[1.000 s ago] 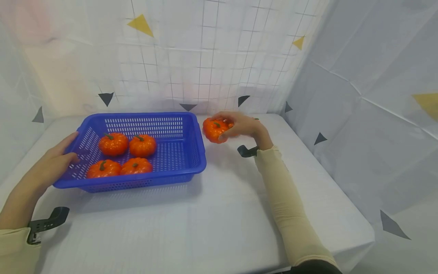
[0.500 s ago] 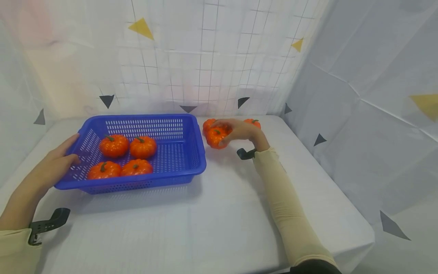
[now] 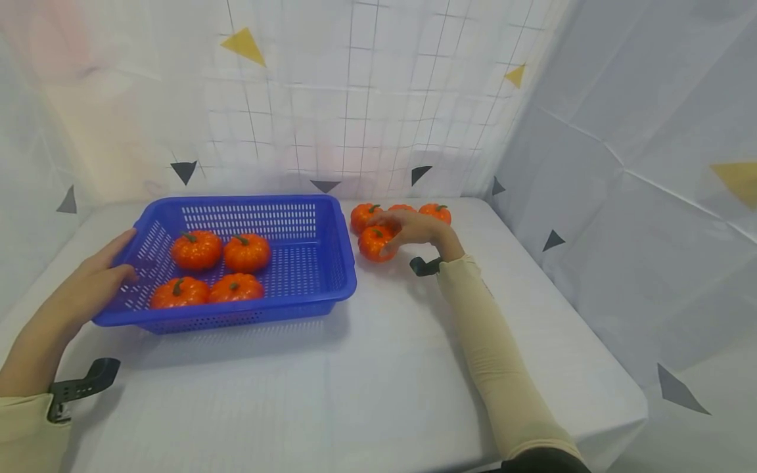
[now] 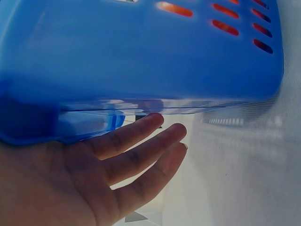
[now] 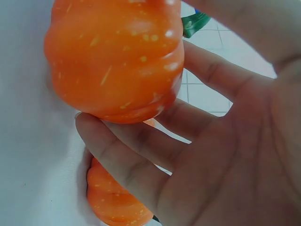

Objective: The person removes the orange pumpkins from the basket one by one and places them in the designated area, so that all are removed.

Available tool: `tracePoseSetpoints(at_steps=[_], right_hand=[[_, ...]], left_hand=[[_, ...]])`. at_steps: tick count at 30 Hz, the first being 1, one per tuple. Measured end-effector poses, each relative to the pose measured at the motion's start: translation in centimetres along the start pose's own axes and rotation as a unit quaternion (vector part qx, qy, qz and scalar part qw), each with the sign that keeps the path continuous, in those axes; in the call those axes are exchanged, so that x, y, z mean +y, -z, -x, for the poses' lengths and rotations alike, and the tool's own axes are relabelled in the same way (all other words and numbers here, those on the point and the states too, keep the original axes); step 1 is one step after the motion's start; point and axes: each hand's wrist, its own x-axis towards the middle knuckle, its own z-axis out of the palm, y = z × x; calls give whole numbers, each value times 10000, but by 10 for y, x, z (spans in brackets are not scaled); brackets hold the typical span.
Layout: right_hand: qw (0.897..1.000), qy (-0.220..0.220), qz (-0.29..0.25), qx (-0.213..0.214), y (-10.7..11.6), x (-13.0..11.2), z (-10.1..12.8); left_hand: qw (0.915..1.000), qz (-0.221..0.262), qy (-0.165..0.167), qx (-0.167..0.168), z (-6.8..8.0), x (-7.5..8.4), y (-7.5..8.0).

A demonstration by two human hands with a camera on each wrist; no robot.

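On the left, my left hand grips the left side of a blue plastic basket, its thumb over the inner wall. In the left wrist view several fingers extend along the outside of the basket wall. Inside the basket sit several orange toy pumpkins with green stems. Right of the basket, my right hand holds another pumpkin, its thumb on the near side. The right wrist view shows fingers curved around this pumpkin, close to the tabletop; contact with it is unclear.
Three more pumpkins stand near the back of the table: one left, one partly hidden behind my right hand, one right. A white sheet rises behind the white table, and a grey sheet at the right.
My right hand and its pumpkin have come slightly nearer and lower, uncovering the pumpkins behind. The left hand and basket have stayed in place.
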Motion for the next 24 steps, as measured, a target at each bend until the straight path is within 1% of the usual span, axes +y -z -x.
tracePoseSetpoints(at_steps=[5, 10, 20, 24], right_hand=[[9999, -47, -40, -153, 0, 3, -2], [9998, -104, -41, -147, -2, 6, -5], [9999, -3, 54, -145, -7, 7, -9], [9999, -70, 27, -133, -8, 7, -10]], left_hand=[[10000, -23, 22, 13, -1, 0, 0], [10000, -33, 35, -28, -1, -1, 0], [10000, -13, -6, -23, -2, -2, 0], [10000, -17, -2, -30, -1, -2, 0]])
